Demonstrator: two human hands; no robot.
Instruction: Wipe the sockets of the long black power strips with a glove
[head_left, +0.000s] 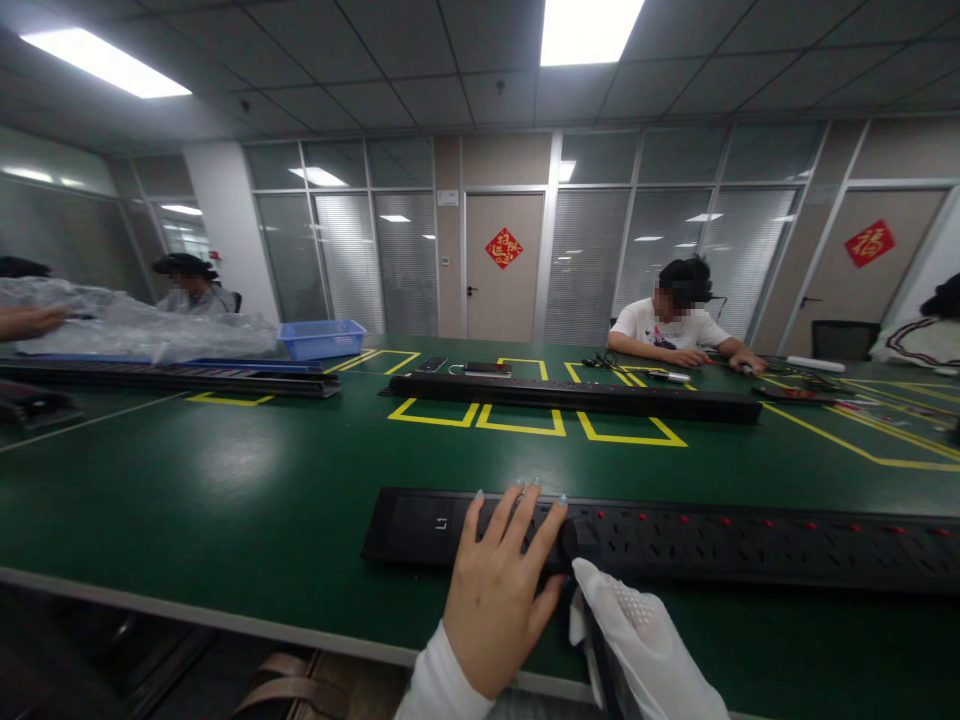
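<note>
A long black power strip [675,545], marked L1 at its left end, lies across the green table in front of me. Several sockets run along it, with small red parts beside them. My left hand [499,580] is bare and rests on the strip near its left end, fingers spread. In a white glove, my right hand [641,630] closes around a black cord that runs down toward me. A black plug [579,540] shows at its fingertips, against the strip's first sockets. Whether the plug is fully seated I cannot tell.
Another black power strip [570,395] lies farther back among yellow tape marks. At the left are long dark rails [172,378], plastic wrapping [135,320] and a blue basket [322,340]. A co-worker [679,320] sits across the table handling small parts; other people sit at the sides.
</note>
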